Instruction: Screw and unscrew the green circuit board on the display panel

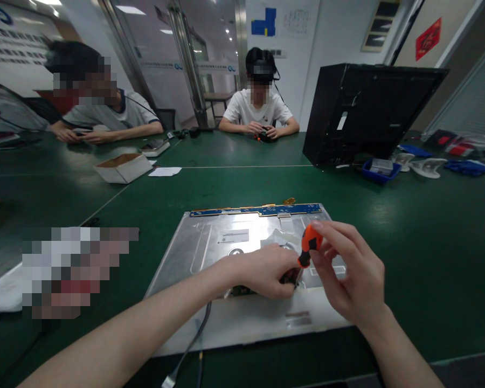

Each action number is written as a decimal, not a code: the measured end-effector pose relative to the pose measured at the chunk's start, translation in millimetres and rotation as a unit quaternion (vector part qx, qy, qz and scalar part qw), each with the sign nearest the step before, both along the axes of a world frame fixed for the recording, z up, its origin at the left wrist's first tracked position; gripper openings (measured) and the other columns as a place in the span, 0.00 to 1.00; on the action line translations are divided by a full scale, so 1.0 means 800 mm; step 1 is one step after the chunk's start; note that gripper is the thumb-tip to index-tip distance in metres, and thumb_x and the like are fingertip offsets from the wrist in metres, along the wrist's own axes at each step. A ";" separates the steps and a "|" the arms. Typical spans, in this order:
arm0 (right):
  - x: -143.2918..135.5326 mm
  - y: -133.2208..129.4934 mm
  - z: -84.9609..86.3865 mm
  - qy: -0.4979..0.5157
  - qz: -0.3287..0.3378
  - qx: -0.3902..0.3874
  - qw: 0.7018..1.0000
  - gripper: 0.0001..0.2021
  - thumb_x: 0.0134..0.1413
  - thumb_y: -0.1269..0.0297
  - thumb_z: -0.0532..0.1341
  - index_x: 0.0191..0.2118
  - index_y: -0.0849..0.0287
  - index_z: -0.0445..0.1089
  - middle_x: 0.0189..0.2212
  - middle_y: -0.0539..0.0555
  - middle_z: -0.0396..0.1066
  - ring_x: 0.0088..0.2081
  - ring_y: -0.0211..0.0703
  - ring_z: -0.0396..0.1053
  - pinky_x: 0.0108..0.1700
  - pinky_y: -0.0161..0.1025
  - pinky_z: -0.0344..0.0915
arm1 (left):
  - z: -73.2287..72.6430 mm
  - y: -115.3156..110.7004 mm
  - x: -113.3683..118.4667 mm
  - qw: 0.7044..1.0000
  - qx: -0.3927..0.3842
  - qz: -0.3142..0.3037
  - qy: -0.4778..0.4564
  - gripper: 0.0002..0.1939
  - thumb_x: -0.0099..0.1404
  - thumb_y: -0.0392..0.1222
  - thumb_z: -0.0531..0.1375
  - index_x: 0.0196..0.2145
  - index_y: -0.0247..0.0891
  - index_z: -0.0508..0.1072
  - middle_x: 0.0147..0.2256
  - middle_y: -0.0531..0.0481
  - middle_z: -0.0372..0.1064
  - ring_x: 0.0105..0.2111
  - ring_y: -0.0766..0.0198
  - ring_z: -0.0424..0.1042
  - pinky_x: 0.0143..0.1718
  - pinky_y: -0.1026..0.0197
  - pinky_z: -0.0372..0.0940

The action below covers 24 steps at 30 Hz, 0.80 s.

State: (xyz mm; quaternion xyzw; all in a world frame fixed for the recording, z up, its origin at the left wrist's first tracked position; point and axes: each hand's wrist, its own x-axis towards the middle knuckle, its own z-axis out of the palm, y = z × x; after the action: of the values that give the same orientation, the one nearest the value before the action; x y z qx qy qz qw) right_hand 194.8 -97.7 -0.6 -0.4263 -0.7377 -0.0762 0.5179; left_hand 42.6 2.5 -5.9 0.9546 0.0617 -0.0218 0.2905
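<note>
A flat silver display panel (210, 237) lies before me, with a blue circuit strip (254, 210) along its far edge. My right hand (353, 269) pinches the orange and black handle of a screwdriver (310, 240) between thumb and fingers. The handle leans over the panel, and its shaft points down beside my left hand (270, 269). That hand rests on the panel's middle with its fingers curled closed; what they grip is hidden. Part of a small green circuit board (242, 291) shows beneath it. A dark cable (204, 323) with a white plug trails off the near edge.
A black monitor housing (372, 116) stands at the back right, near a blue tray (382, 170). An open white box (123, 168) and a sheet of paper (165, 171) lie back left. Two people sit across the green table (428, 242), each handling small objects.
</note>
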 end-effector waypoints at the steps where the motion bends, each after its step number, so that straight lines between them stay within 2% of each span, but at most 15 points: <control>1: 0.000 0.000 0.000 0.001 0.005 -0.002 1.000 0.25 0.58 0.76 0.56 0.61 0.55 0.60 0.46 0.57 0.68 0.29 0.36 0.69 0.25 0.35 0.70 | 0.000 0.000 0.000 1.000 -0.001 0.002 0.002 0.08 0.56 0.31 0.59 0.25 0.38 0.61 0.23 0.57 0.61 0.23 0.67 0.60 0.25 0.64 0.57; 4: 0.000 0.000 -0.003 0.007 0.016 -0.003 1.000 0.25 0.58 0.75 0.57 0.61 0.56 0.58 0.43 0.56 0.70 0.28 0.36 0.69 0.24 0.34 0.70 | 0.001 0.000 0.000 1.000 -0.003 0.004 0.006 0.08 0.57 0.32 0.59 0.25 0.38 0.62 0.23 0.57 0.60 0.23 0.67 0.60 0.24 0.64 0.57; 7: 0.000 0.000 -0.006 0.018 0.010 -0.003 1.000 0.27 0.56 0.71 0.62 0.60 0.56 0.57 0.40 0.53 0.71 0.26 0.35 0.69 0.21 0.34 0.68 | 0.003 0.000 0.000 1.000 -0.007 0.004 0.007 0.09 0.57 0.32 0.59 0.25 0.38 0.60 0.23 0.57 0.59 0.23 0.67 0.60 0.24 0.64 0.57; 10: -0.001 0.001 -0.010 0.042 0.001 0.000 0.999 0.29 0.53 0.71 0.65 0.59 0.53 0.56 0.41 0.53 0.71 0.29 0.37 0.71 0.23 0.34 0.70 | 0.004 0.000 0.000 1.000 -0.011 0.002 0.016 0.10 0.57 0.31 0.59 0.25 0.38 0.60 0.23 0.57 0.59 0.23 0.67 0.61 0.25 0.64 0.57; 14: -0.001 0.002 -0.010 0.035 0.013 0.011 0.999 0.28 0.54 0.73 0.64 0.58 0.52 0.57 0.41 0.53 0.71 0.33 0.40 0.73 0.25 0.35 0.71 | 0.004 0.000 0.000 1.000 -0.008 0.001 0.022 0.08 0.58 0.32 0.59 0.26 0.38 0.62 0.24 0.56 0.60 0.24 0.67 0.61 0.25 0.64 0.58; 20: 0.000 0.002 -0.003 0.010 0.010 0.013 1.000 0.23 0.57 0.75 0.60 0.58 0.55 0.61 0.44 0.56 0.68 0.28 0.34 0.67 0.23 0.33 0.68 | 0.001 0.000 0.000 1.000 0.008 0.001 0.003 0.07 0.56 0.32 0.59 0.28 0.38 0.62 0.25 0.56 0.60 0.24 0.67 0.61 0.25 0.64 0.57; 24: -0.001 0.002 -0.003 0.006 0.017 0.004 1.000 0.25 0.58 0.75 0.58 0.60 0.56 0.58 0.43 0.56 0.70 0.29 0.36 0.70 0.24 0.34 0.69 | 0.001 0.000 -0.001 1.000 0.004 0.000 -0.001 0.09 0.57 0.32 0.59 0.25 0.38 0.60 0.23 0.57 0.58 0.22 0.68 0.58 0.24 0.64 0.56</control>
State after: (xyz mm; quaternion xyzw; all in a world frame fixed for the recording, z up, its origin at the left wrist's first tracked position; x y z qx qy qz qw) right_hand 194.3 -96.5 -3.0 -0.4125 -0.7413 -0.0676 0.5251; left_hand 42.1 2.5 -4.8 0.9558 0.0615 -0.0209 0.2866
